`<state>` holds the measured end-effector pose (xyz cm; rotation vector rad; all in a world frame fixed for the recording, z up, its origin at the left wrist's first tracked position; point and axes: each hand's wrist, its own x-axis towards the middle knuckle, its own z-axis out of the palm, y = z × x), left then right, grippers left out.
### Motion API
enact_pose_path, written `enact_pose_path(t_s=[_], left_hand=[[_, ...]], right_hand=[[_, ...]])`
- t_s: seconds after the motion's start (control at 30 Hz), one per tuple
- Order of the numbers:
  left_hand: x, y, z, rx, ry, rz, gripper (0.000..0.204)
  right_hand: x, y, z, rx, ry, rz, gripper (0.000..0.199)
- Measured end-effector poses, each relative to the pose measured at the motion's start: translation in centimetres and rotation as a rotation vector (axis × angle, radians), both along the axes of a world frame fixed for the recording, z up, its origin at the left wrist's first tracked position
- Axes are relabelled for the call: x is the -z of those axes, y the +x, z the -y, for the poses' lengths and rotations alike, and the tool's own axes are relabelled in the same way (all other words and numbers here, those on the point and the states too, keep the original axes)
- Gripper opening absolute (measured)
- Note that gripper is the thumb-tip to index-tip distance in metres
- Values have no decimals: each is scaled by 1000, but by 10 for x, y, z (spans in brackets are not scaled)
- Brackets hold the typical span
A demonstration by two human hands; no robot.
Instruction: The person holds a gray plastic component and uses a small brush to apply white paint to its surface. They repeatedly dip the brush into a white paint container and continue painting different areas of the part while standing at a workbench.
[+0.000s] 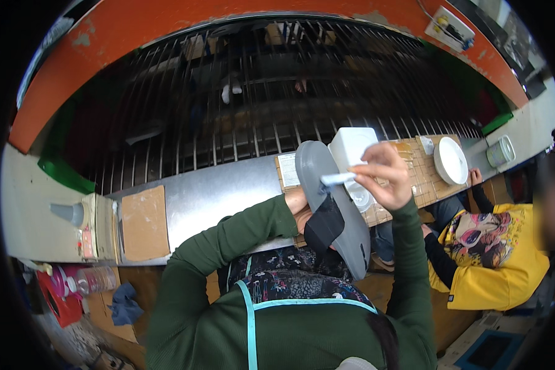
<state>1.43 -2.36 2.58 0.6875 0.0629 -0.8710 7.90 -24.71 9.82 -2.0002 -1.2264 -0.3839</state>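
Two hands busy: left hand (297, 200) fingers clenched round grey sandal (330, 203), long axis slanting down-right; right hand (382, 176) just right of sandal, fingers pinching small white-blue tool (338, 179) vs. sole.

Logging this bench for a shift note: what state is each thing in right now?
Grey rubber sandal sole with black strap: held up, tilted, in left hand.
Small white brush-like tool: pinched in right hand, tip on sole.
White round bowl: lying on bench.
Brown cardboard sheet: lying flat.
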Motion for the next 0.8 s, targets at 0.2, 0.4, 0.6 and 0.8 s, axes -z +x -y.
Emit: enact_pose_path(t_s=[0.2,0.4,0.6,0.8], left_hand=[[19,4,-11,-15,-221,80,48],[38,-3,-48,-154,-274,143,62],[30,13,-70,-374,-408,131,65],[31,37,-66,-359,-397,69,72]], right_hand=[[7,12,-13,186,169,-16,23],[32,-20,36,198,-92,-15,21],[84,-76,65,39,793,-1145,68],[99,-118,21,-100,1249,-1383,96]])
